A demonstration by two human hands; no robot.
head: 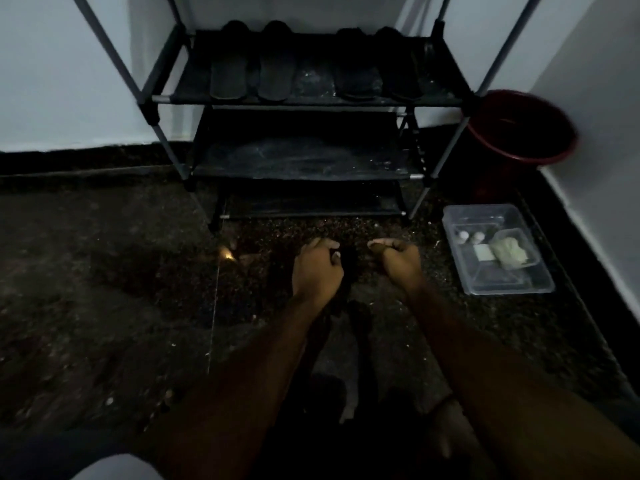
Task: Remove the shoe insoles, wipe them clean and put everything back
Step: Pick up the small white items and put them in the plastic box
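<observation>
My left hand (317,271) has its fingers (325,244) curled shut around a dark object (348,268) that I cannot identify in this dim light; it may be a shoe or insole, but I cannot tell. My right hand (398,261) is beside it, fingers curled in with the thumb pressed against them, seemingly pinching the same dark thing, though the contact is too dark to confirm. Both hands sit low over the speckled dark floor (121,271), just in front of the bottom tier of the shoe rack (311,102).

On the rack's upper shelf lie two pairs of dark slippers (249,69), side by side, toes toward the wall. The tiers below look bare and dusty.

To the right of my right hand a clear plastic tray (540,282) rests on the floor near the right wall, holding a pale cloth (509,254) and small white items. Behind it, in the corner, stands a red bucket (519,133).
</observation>
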